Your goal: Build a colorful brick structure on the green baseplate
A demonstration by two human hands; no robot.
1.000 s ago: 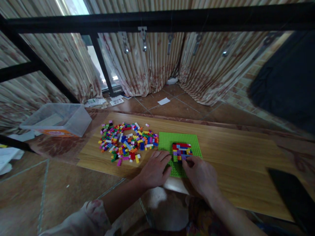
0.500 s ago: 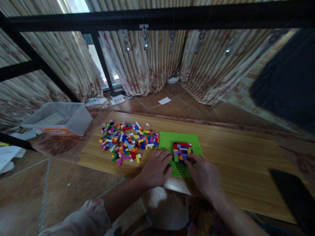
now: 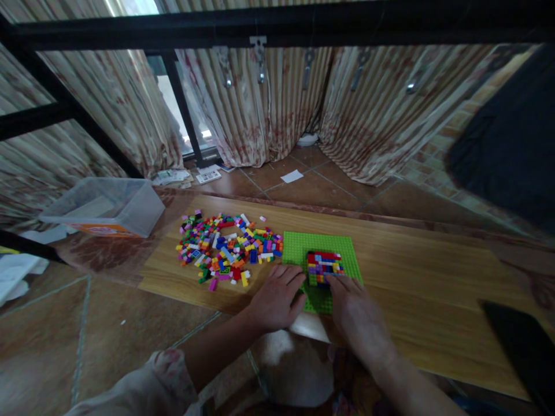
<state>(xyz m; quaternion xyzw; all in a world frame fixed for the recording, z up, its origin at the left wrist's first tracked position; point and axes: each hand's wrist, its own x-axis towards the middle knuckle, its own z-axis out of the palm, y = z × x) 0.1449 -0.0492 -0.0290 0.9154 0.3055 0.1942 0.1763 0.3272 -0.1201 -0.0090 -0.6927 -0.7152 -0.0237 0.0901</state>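
A green baseplate (image 3: pixel 303 247) lies on a wooden board (image 3: pixel 411 277), with a block of multicoloured bricks (image 3: pixel 323 264) built on it. My left hand (image 3: pixel 276 297) lies flat with fingers spread on the plate's near left corner. My right hand (image 3: pixel 355 315) rests on the plate's near edge, its fingertips pressed against the front row of the brick block. I cannot make out a brick in its fingers. A heap of loose coloured bricks (image 3: pixel 225 248) lies to the left of the plate.
A clear plastic tub (image 3: pixel 104 206) stands at the far left. A dark flat object (image 3: pixel 520 346) lies at the board's right end. Black metal bars (image 3: pixel 277 23) cross overhead, curtains hang behind, and papers lie on the tiled floor.
My right hand has shifted slightly right and down along the front of the brick block. My left hand has stayed in place on the plate's corner.
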